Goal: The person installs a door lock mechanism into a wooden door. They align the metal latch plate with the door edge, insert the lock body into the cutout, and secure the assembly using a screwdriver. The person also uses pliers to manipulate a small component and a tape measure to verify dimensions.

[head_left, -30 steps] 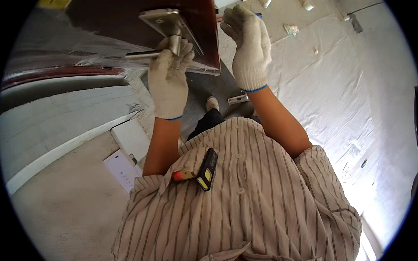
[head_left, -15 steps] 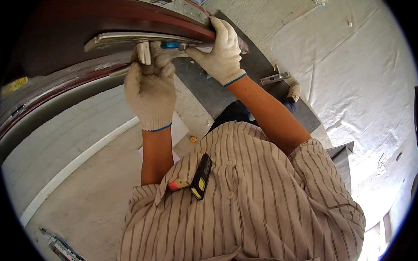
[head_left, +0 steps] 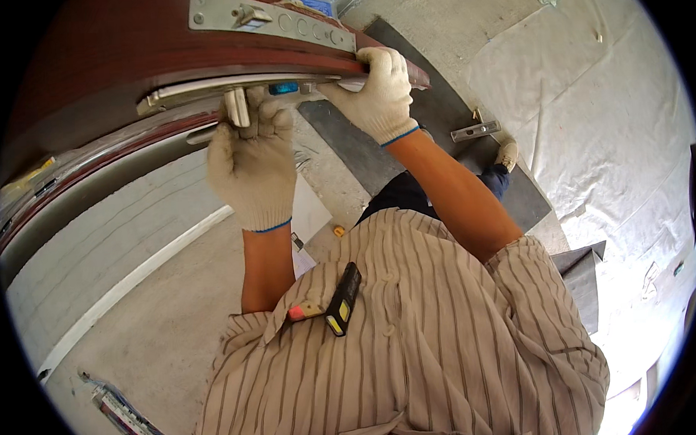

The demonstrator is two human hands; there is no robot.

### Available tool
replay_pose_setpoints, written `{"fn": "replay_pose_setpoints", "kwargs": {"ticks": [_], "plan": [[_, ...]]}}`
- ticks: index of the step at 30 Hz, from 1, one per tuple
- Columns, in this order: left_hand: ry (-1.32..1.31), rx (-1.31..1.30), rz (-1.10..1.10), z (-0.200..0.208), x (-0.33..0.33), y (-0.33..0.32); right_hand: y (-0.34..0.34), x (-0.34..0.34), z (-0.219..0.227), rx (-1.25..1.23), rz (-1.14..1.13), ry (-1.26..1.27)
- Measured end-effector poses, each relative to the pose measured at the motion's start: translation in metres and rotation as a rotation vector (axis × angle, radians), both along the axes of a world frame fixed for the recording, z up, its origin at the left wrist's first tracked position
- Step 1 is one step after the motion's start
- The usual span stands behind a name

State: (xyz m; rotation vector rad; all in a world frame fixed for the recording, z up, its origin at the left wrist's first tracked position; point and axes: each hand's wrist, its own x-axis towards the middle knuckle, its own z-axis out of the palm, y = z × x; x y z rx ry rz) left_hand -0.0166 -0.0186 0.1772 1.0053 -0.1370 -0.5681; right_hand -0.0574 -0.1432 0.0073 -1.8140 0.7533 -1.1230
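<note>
Seen from above, looking down over a striped shirt (head_left: 414, 353) with a black and yellow tool (head_left: 342, 300) and a red-tipped one (head_left: 301, 311) tucked at the chest. Left hand (head_left: 254, 163), in a white knit glove with a blue cuff, raised to the long silver lock plate (head_left: 228, 87) on the face of a dark red door (head_left: 105, 53); grip closed around the short metal lever (head_left: 237, 108) that hangs from the plate, fingers curled over it. Right hand (head_left: 378, 94), gloved the same, clamped on the door's edge just beside the plate's right end, thumb under, fingers wrapped over the top; grip pressed on the door itself, holding nothing loose. Small blue part (head_left: 284, 88) on the plate between the two hands. Grey metal edge plate (head_left: 272, 19) with round holes along the door's edge above. Below, concrete floor (head_left: 175, 323), a white sheet (head_left: 613, 131) spread to the right, a small metal bracket (head_left: 475, 130) lying on a dark strip, a shoe (head_left: 507, 154) near it
</note>
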Motion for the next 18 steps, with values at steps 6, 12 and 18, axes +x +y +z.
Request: {"fn": "replay_pose_setpoints", "kwargs": {"ticks": [6, 12, 18], "plan": [[-0.120, -0.020, 0.034, -0.008, -0.022, 0.010, 0.005, -0.016, 0.004, -0.008, 0.077, 0.023], [-0.236, 0.095, 0.332, -0.018, -0.065, 0.007, 0.016, -0.043, 0.012, 0.015, 0.221, 0.153], [-0.234, 0.165, 0.533, -0.010, -0.102, -0.004, 0.026, -0.068, 0.014, 0.123, 0.423, 0.174]]}}
